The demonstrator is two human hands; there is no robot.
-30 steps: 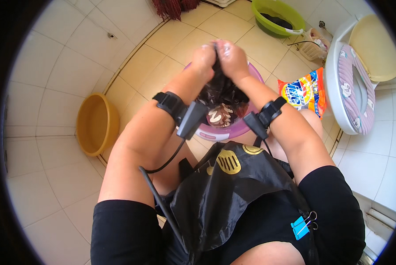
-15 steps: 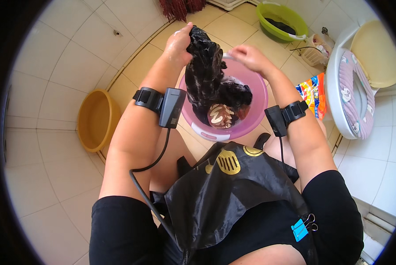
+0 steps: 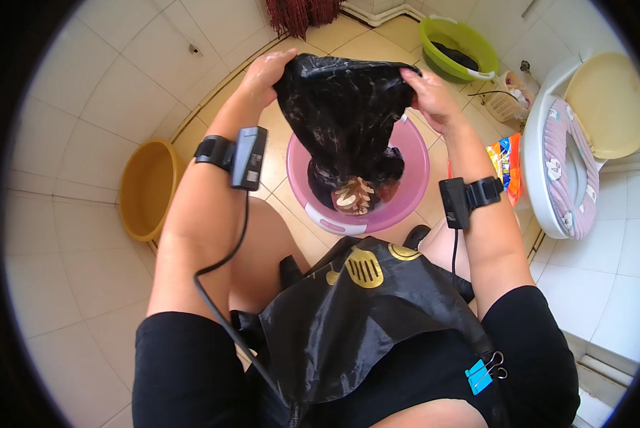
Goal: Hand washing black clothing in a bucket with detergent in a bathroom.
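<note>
Black cloth (image 3: 341,100) hangs down into the pink basin (image 3: 414,171), presumably so drips stay inside; your left hand (image 3: 263,75) grips its far left corner and your right hand (image 3: 434,98) its far right, likely keeping the upper edge spread.

No words or numbers legible. Orange packet (image 3: 507,161): coloured print, partly hidden behind right forearm (image 3: 468,153). Black box (image 3: 248,155) strapped to left forearm (image 3: 209,196): tiny pale marking, too small to read. Brownish patterned piece (image 3: 356,196) in pink basin (image 3: 418,167): pale shapes; cannot tell whether these are letters.
</note>
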